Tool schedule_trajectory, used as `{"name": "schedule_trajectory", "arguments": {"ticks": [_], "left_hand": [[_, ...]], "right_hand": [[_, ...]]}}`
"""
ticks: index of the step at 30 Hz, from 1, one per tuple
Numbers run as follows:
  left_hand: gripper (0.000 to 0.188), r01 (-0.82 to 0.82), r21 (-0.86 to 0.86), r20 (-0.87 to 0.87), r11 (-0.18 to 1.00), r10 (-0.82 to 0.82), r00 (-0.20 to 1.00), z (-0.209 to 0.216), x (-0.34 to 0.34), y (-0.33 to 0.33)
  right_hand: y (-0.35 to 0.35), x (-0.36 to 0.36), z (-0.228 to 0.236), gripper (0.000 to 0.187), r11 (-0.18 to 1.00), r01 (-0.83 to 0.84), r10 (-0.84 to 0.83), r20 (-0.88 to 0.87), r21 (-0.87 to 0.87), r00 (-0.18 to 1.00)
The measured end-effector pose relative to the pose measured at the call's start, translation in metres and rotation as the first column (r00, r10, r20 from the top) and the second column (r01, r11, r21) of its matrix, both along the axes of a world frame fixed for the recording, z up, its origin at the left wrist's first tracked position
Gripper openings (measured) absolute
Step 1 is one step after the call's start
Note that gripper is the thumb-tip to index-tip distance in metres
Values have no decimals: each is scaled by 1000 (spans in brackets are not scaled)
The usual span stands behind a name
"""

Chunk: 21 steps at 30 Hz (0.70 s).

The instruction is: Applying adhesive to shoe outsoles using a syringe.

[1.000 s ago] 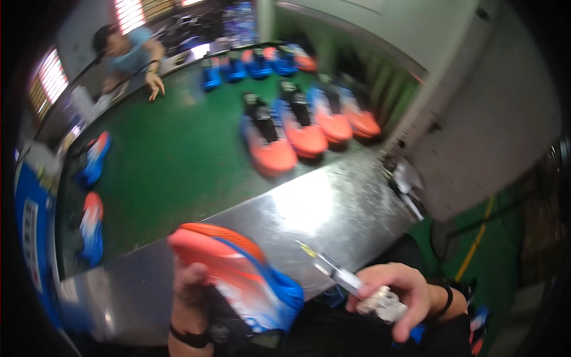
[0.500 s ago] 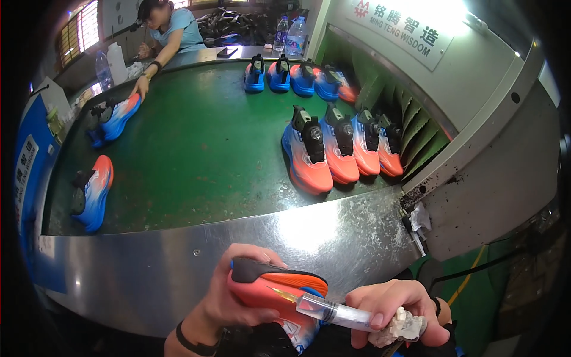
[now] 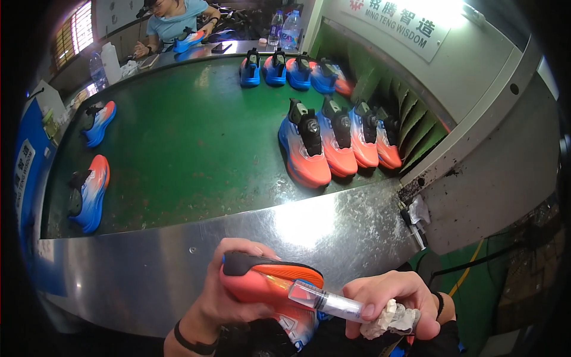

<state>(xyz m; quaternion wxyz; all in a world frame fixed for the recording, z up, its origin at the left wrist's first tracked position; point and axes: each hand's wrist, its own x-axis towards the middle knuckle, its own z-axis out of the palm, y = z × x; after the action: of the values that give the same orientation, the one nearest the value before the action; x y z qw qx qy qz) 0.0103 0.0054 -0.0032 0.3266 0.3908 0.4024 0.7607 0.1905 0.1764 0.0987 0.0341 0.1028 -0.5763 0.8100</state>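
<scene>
My left hand (image 3: 229, 291) is wrapped round a sneaker (image 3: 264, 287), coral with a black and orange sole and a white and blue side. The shoe lies tilted, its sole edge facing up. In my right hand (image 3: 386, 297) is a clear syringe (image 3: 327, 301) with a yellowish needle tip. That tip is at the seam between the coral upper and the sole; whether it touches cannot be told. A wad of whitish material (image 3: 389, 319) sits round the syringe's rear end, among my right fingers.
Beyond the metal ledge (image 3: 148, 253) lies a green conveyor belt (image 3: 190, 143). Several sneakers (image 3: 306, 149) stand on its right, more at the far end. Two sneakers (image 3: 90, 193) lie along its left side. Across the belt, a person (image 3: 177, 27) holds another shoe (image 3: 189, 41).
The syringe has shifted slightly left, its needle now at the shoe's sole seam. Across the belt, the person has lifted a shoe off the left side and drawn it back.
</scene>
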Motion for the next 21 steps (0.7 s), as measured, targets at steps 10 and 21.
{"name": "schedule_trajectory", "arguments": {"ticks": [10,21], "left_hand": [[76,-89,-111,164,990,107,981,8,3,5],[76,-71,-231,256,970,131,958,15,2,8]], "right_hand": [[5,13,-11,71,994,68,-60,91,-81,994],[12,28,-29,71,978,83,-51,167,-191,985]]}}
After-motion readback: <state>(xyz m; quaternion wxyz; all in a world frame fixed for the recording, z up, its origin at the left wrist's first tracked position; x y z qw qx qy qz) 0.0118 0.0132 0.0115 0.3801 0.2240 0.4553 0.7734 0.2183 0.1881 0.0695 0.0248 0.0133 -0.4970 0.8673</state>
